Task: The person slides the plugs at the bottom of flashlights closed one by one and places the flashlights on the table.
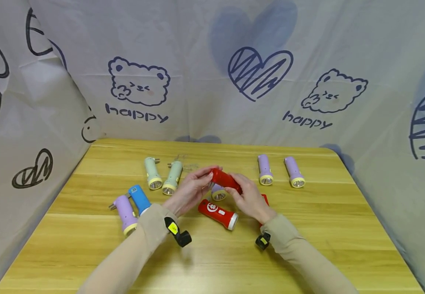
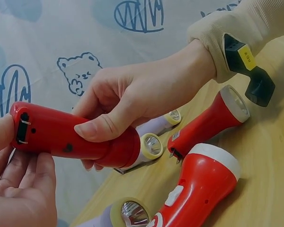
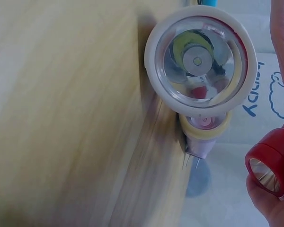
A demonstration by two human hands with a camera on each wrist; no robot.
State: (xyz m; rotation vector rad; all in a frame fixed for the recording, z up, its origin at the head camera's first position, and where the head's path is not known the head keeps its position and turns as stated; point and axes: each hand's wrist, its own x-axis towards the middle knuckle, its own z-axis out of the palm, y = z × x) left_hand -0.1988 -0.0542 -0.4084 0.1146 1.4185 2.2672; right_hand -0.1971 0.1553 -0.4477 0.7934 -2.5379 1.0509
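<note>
A person's two hands hold a red flashlight (image 1: 226, 181) aloft over a wooden worktop (image 1: 212, 265), tilted, with its lens end toward the right. The left hand (image 1: 193, 187) has its grip closed about the plug end, thumb and fingers at the casing; the right hand (image 1: 248, 195) keeps its grip around the body near the lens end, its thumb lying across the casing. The left wrist view shows metal prongs (image 2: 22, 127) in a dark slot at the held flashlight's end.

Below the hands, a second red flashlight (image 1: 217, 214) with a white rim and white emblem lies on the worktop. A third red flashlight (image 2: 208, 119), largely hidden by the right hand in the head view, lies near it. A purple flashlight (image 1: 218, 193) shows partly behind the hands.

To the left, a purple flashlight with its plug out (image 1: 125, 212) rests beside a blue flashlight (image 1: 139, 197), with two pale green flashlights (image 1: 153, 173) farther back. Two more purple flashlights (image 1: 265, 168) lie apart at the back right. Behind the worktop hangs pale cloth (image 1: 197, 102) bearing drawn bears (image 1: 139, 85), hearts (image 1: 260, 73) and the word "happy".
</note>
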